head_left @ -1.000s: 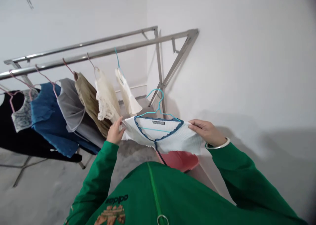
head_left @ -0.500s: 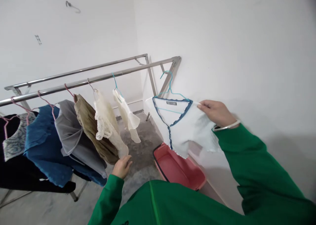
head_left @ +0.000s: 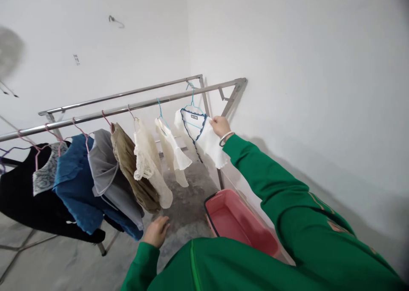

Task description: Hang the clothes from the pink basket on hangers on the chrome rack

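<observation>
So I've got the right hand (head_left: 220, 127) just right of centre, thumb and fingers pinched together on the shoulder of the white top (head_left: 212, 144), the one with blue trim. It's on a blue hanger (head_left: 192, 102), and the hanger's hook is up at the front rail (head_left: 143, 106). Can't tell from this view if it's actually seated over the bar.

Left hand (head_left: 156, 232) is low, left of centre, holding nothing, fingers loosely bent with the thumb a bit apart. It's near the bottom of the lace top (head_left: 148, 167).

It's pretty crowded on the left side. Next to the white top there's a cream top (head_left: 172, 148), then the lace one, a brown top (head_left: 131, 167), a grey top (head_left: 107, 163), a blue top (head_left: 73, 176) and a black top (head_left: 24, 201) out at the left edge. On the other side, the rack's slanted end leg (head_left: 234, 97) and the wall (head_left: 303, 69) box things in, with the leg partly behind the right hand. There's a red basin (head_left: 234, 220) on the floor (head_left: 182, 206), lower right of centre, and the right sleeve (head_left: 271, 178) covers a big chunk of the wall.
</observation>
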The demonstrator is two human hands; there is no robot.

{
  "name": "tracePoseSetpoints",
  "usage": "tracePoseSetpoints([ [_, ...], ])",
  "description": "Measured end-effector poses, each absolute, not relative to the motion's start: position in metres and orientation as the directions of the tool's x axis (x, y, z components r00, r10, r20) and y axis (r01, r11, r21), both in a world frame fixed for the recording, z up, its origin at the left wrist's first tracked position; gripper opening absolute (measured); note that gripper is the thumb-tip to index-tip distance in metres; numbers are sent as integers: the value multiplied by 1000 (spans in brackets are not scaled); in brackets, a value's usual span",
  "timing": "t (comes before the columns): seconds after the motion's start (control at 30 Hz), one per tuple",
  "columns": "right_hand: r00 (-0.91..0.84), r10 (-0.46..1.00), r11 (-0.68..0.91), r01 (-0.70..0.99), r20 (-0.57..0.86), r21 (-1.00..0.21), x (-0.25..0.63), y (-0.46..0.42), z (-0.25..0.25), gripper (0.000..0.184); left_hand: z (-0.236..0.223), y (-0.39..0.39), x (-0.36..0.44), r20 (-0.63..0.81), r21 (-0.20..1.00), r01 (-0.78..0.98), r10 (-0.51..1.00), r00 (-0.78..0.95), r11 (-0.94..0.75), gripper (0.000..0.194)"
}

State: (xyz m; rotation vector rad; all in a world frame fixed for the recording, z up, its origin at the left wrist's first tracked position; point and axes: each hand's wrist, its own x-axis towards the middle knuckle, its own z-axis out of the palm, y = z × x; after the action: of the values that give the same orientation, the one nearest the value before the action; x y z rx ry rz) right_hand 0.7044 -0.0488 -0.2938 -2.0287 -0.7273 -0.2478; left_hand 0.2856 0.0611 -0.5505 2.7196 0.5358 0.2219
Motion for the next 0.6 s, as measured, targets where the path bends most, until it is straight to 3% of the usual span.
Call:
tracePoseSetpoints([
  [0.1,798,406,-409,594,445,-693,704,-27,-298,18,-555,57,273,63,363,403,454,889,-840,33],
  [0.23,801,421,-442,591,426,-674,701,-11,-311,18,-551,51,261,-89,358,490,494,865,-795,35],
  [0.47,785,461,-426,605,414,-673,697,-12,-327,18,-537,40,258,-263,241,586,529,807,-774,35],
  [0.57,744,436,-365,661,507,-655,680,-32,-348,25,-535,33,262,-302,226,589,519,799,-776,35],
  [0.6,687,377,-300,725,621,-620,669,-41,-362,30,-536,31,263,-306,246,570,495,813,-784,36],
])
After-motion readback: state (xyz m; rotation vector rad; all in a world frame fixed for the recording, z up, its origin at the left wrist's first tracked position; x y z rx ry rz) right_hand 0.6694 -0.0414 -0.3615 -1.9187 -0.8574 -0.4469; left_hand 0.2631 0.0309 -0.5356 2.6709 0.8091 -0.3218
